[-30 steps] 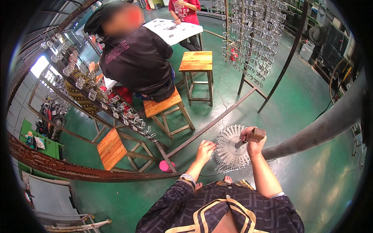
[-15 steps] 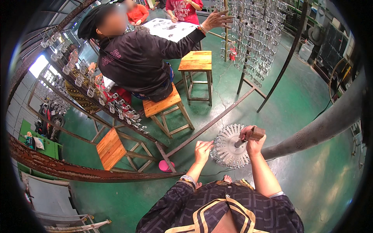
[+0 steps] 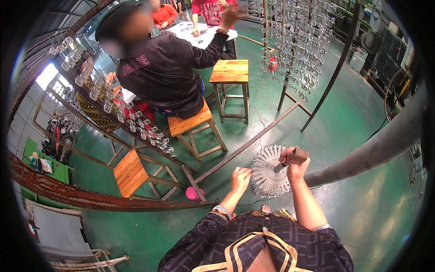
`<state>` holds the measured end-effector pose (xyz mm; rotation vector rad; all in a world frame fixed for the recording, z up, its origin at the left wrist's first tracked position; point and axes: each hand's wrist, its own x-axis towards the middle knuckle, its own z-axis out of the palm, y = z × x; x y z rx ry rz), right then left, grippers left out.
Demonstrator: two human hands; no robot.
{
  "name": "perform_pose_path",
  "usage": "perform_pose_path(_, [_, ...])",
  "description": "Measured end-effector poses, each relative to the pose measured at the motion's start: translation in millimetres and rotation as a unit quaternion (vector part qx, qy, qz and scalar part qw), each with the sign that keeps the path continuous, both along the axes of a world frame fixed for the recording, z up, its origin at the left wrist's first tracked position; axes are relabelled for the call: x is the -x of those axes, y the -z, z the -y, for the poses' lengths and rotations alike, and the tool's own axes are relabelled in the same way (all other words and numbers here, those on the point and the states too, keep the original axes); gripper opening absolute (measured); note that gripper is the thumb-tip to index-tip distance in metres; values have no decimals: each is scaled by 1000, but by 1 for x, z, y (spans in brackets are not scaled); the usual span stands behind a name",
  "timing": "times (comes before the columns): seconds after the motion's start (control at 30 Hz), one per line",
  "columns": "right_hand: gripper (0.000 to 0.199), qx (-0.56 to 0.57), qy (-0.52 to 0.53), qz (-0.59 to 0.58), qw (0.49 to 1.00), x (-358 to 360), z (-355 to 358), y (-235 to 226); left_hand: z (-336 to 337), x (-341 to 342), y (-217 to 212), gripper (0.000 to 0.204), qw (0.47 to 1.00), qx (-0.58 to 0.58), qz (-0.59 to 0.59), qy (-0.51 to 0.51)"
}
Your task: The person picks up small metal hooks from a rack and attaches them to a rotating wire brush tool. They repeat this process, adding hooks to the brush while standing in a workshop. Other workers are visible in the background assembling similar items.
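In front of me, above the floor, is a round grey metal wheel with many narrow slots or prongs radiating to a jagged silvery rim. A short shaft rises from its hub. My right hand is wrapped round a brown block-like handle close to that shaft's upper end. At the wheel's left edge is my left hand, its fingertips pressed together beside the rim. Anything small between those fingertips is too tiny to make out.
Racks of hanging metal clips stand ahead and left. A person in a dark jacket sits on a wooden stool; others are at a white table. A thick grey pipe slants in from the right. A pink tub stands left.
My left hand has shifted slightly right, and its fingers have drawn together. The wheel appears to have turned a little. The person in the dark jacket has pulled the raised arm in.
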<state>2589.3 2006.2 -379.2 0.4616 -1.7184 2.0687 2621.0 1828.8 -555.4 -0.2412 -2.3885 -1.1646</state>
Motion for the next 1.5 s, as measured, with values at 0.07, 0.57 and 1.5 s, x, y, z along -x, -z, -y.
perform_pose_path(0.07, [9,-12,9,1,1000,0,0,1,-1,1,3,16,1000,-3,5,4])
perform_pose_path(0.57, [13,-16,-6,-29,999,1,-4,5,-7,1,9,20,997,-5,79,-2])
perform_pose_path(1.5, [7,-4,8,-31,999,4,-5,8,254,48,-557,32,710,212,-313,-594])
